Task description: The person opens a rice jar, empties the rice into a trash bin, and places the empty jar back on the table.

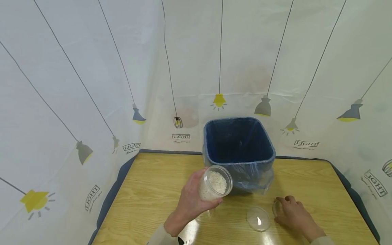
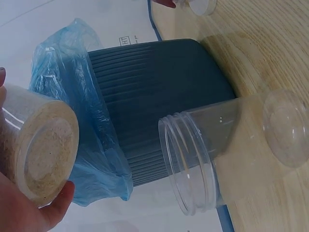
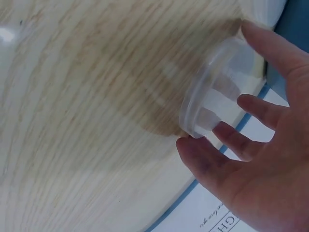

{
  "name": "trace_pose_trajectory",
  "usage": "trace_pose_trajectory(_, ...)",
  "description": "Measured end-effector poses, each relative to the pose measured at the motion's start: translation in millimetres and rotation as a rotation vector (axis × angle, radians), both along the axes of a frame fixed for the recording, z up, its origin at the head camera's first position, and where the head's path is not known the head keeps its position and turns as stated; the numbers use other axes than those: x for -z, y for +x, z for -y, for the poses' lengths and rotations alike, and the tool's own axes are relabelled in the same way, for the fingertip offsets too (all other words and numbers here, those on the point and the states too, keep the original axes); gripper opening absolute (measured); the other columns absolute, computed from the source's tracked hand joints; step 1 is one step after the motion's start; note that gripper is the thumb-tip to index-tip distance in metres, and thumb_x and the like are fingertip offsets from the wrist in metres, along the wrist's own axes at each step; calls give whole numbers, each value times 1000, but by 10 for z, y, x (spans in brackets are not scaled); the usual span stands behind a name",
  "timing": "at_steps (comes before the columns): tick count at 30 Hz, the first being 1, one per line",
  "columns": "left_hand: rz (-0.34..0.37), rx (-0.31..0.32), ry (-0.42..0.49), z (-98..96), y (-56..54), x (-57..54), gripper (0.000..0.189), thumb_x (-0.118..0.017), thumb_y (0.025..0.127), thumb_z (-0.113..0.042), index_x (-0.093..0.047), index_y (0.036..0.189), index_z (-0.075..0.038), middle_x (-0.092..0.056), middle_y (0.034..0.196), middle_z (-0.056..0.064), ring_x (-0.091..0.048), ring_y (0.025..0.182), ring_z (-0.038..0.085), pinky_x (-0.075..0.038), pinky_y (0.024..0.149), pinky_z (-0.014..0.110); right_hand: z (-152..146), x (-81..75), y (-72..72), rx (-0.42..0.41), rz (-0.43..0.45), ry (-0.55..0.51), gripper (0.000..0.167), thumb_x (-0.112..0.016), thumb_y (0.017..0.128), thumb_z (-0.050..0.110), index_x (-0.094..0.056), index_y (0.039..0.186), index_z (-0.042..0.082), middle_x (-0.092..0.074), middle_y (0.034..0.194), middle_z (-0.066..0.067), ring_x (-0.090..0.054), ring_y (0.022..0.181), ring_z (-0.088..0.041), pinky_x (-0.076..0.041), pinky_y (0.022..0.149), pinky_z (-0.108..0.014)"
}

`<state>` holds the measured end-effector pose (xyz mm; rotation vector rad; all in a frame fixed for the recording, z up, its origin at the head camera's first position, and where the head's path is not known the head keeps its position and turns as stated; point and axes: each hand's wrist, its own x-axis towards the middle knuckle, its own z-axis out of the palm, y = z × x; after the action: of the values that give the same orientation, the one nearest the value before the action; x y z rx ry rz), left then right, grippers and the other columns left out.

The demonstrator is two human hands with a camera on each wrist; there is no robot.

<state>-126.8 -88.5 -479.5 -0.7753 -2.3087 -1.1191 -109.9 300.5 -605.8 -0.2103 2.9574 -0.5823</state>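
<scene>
Gripping snugly in the left hand (image 1: 190, 194): one clear jar (image 1: 205, 193), uncapped, tilting, containing white grains (image 1: 217, 182). Holding in the right hand (image 1: 294, 215), spanning wide across its rim: one clear lid (image 3: 215, 89), tipping close to the tabletop (image 1: 153, 190). Showing between both grips, nearer the right: one second jar (image 2: 236, 150), clear, empty, standing upright. Showing just beyond the left grip: one blue bin (image 2: 157, 99), wearing a plastic bag (image 1: 254, 175) folded over its rim. Displaying well beyond both grips: one white sheet (image 1: 193, 51), printed with lamps.
</scene>
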Motion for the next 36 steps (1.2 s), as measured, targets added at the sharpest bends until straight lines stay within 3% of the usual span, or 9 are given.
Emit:
trace_pose_trajectory(5, -8, -15, 4, 53, -14, -2, 98, -97, 61, -39, -52, 145, -15, -63, 134, 6, -64, 116, 24, -58, 90, 44, -13, -103, -23, 62, 23, -16, 68, -71, 94, 43, -56, 139, -5, -48, 134, -43, -53, 109, -66, -48, 85, -72)
trace_pose_trajectory(10, -30, -26, 12, 119, -48, -22, 96, -95, 63, -42, -53, 144, -13, -63, 133, 7, -64, 116, 26, -57, 91, 45, -18, -483, 2, 94, -60, -151, 64, -61, 104, 42, -55, 138, -11, -52, 135, -41, -54, 118, -61, -49, 90, -68)
trace_pose_trajectory(13, -31, -35, 27, 155, -75, -36, 94, -94, 66, -45, -52, 144, -13, -63, 134, 7, -64, 116, 26, -57, 91, 46, 32, -765, 32, 152, -182, -273, 53, -51, 109, 37, -60, 135, -9, -62, 131, -34, -62, 114, -51, -56, 86, -55)
trace_pose_trajectory(18, -32, -45, 38, 187, -113, -62, 94, -92, 68, -49, -51, 146, -13, -63, 135, 7, -64, 117, 27, -58, 89, 47, 165, -1184, 48, 225, -356, -470, 45, -41, 113, 31, -68, 131, -1, -71, 123, -21, -69, 103, -7, -51, 75, -13)
trace_pose_trajectory(22, -26, -61, 27, 196, -128, -86, 96, -93, 67, -47, -50, 147, -15, -63, 134, 6, -63, 116, 26, -58, 87, 46, 269, -1406, -4, 207, -361, -580, 49, -36, 114, 33, -61, 140, 0, -66, 134, -22, -53, 105, 19, -46, 82, -5)
trace_pose_trajectory(26, -28, -87, 9, 219, -140, -111, 98, -94, 66, -45, -50, 146, -13, -63, 133, 8, -64, 114, 27, -58, 85, 46, 357, -1584, -98, 200, -290, -572, 54, -34, 114, 39, -50, 152, 4, -59, 143, -24, -66, 115, -11, -46, 84, -9)
trace_pose_trajectory(29, -26, -107, 3, 252, -164, -133, 97, -94, 65, -44, -50, 145, -12, -64, 132, 9, -65, 112, 28, -58, 84, 46, 401, -1684, -195, 182, -213, -592, 61, -31, 113, 44, -40, 158, 3, -50, 151, -26, -59, 127, -40, -45, 86, -11)
trace_pose_trajectory(32, -8, -124, -6, 288, -195, -175, 96, -94, 65, -44, -51, 145, -14, -64, 132, 9, -66, 111, 28, -58, 82, 47, 431, -1746, -297, 162, -132, -650, 67, -29, 113, 48, -30, 161, 1, -39, 158, -27, -47, 138, -45, -47, 92, -14)
trace_pose_trajectory(36, 22, -129, -47, 318, -244, -247, 96, -93, 66, -44, -51, 147, -16, -64, 132, 10, -65, 112, 29, -57, 81, 48, 479, -1768, -428, 165, -56, -651, 75, -28, 111, 52, -21, 163, -2, -31, 162, -31, -43, 140, -48, -50, 104, -41)
